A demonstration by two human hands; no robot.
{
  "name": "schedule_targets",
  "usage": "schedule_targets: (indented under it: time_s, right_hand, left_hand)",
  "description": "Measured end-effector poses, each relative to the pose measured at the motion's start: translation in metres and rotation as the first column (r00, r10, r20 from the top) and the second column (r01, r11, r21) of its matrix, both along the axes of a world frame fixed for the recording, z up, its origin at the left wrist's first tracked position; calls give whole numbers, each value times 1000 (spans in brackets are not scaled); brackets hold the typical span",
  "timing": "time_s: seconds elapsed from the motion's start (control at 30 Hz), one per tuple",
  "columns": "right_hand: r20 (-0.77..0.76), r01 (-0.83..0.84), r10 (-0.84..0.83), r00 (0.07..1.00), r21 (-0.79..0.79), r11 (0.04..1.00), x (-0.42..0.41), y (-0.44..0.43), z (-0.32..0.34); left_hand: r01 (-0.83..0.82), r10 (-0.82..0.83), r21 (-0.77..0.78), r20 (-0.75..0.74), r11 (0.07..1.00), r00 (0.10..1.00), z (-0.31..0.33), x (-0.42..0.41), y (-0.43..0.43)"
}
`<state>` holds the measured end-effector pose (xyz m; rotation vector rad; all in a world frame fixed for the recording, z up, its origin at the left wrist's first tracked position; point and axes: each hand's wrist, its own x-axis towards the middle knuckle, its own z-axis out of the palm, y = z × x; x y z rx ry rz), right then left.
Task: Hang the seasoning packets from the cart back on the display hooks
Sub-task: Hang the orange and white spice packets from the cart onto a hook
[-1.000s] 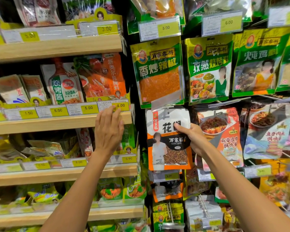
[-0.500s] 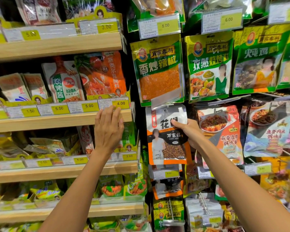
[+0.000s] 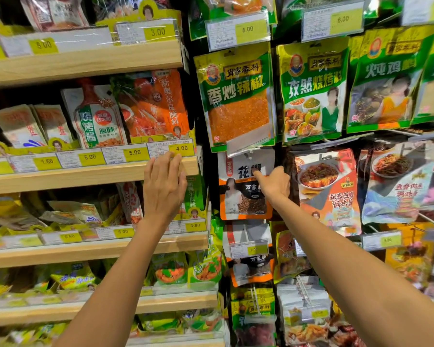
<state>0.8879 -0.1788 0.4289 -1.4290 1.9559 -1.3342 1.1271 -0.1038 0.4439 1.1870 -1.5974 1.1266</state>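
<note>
packet (image 3: 238,196) pinched by right hand (image 3: 274,186), left hand (image 3: 164,189) flat against shelf (image 3: 85,175)

Shelves here are pale wooden boards (image 3: 85,175), matt with a light grain. The green-and-yellow chilli packet (image 3: 236,96) is shiny plastic film catching glare, the white-and-orange peppercorn packet (image 3: 238,196) looks more matt, and the clear plastic price flap (image 3: 248,144) is glossy.
</note>
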Motion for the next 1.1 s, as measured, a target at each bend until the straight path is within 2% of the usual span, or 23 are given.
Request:
schedule_targets:
  time_s: [0.13, 0.27, 0.37, 0.43, 0.5, 0.57, 0.63, 0.7, 0.87, 0.97, 1.03, 1.1]
  right_hand:
    - [-21, -65, 63, 998, -108, 992, -4, 29, -6]
    - [-15, -164, 165, 986, -219, 962, -21, 70, -24]
    - [61, -183, 205, 977, -258, 948, -50, 102, -46]
    - [64, -182, 199, 978, -206, 962, -79, 122, -69]
    - [91, -173, 186, 978, -134, 976, -113, 146, -98]
    - [123, -137, 145, 982, -70, 988, -151, 172, -127]
    - [163, -72, 72, 984, -7, 997, -190, 203, -155]
    - [189, 25, -34, 981, 52, 998, -231, 237, -182]
    - [329, 210, -278, 902, 228, 951, -326, 331, -242]
    - [364, 295, -393, 844, 297, 908, -373, 385, -271]
    - [350, 331, -445, 824, 340, 880, -400, 418, -284]
    - [332, 358, -481, 811, 368, 858, -425, 446, -292]
  left_hand:
    - [30, -30, -15, -23, 999, 999, 0, -7, 9]
    - [132, -133, -39, -9, 990, 991, -18, -32, 21]
    - [237, -230, 64, -101, 969, 968, -44, -69, 32]
    - [333, -289, 197, -222, 922, 931, -68, -102, 40]
    - [478, -310, 352, -438, 805, 844, -94, -140, 49]
    - [635, -245, 462, -655, 619, 715, -122, -183, 57]
    - [747, -152, 523, -769, 410, 621, -152, -229, 68]
    - [809, -76, 549, -816, 208, 573, -181, -278, 85]
    - [824, 66, 548, -825, -145, 561, -245, -396, 145]
    - [797, 119, 535, -805, -280, 582, -273, -460, 185]
    - [730, 60, 576, -769, -369, 637, -284, -496, 209]
    - [694, 42, 590, -749, -414, 661, -292, -527, 226]
